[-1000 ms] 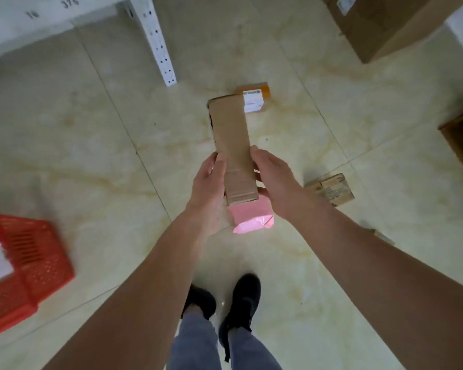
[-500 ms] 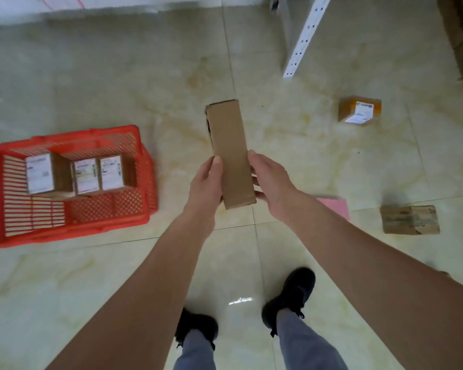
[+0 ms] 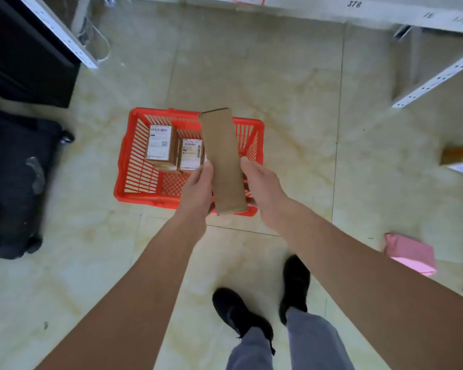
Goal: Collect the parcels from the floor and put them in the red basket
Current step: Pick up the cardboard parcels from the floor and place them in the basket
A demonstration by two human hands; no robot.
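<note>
Glossy marbled tile, slatted red basket, both hands clasping long flat cardboard parcel

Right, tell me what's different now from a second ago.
The person turned toward the red basket: it was at the far left edge, now it lies straight ahead, under the long cardboard parcel. The pink parcel and orange box slid to the right edge. Unchanged: left hand and right hand grip the parcel's sides; nothing released.

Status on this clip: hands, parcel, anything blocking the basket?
Left hand and right hand grip the long cardboard parcel, above the red basket. Labelled boxes fill its left side; right side free.
</note>
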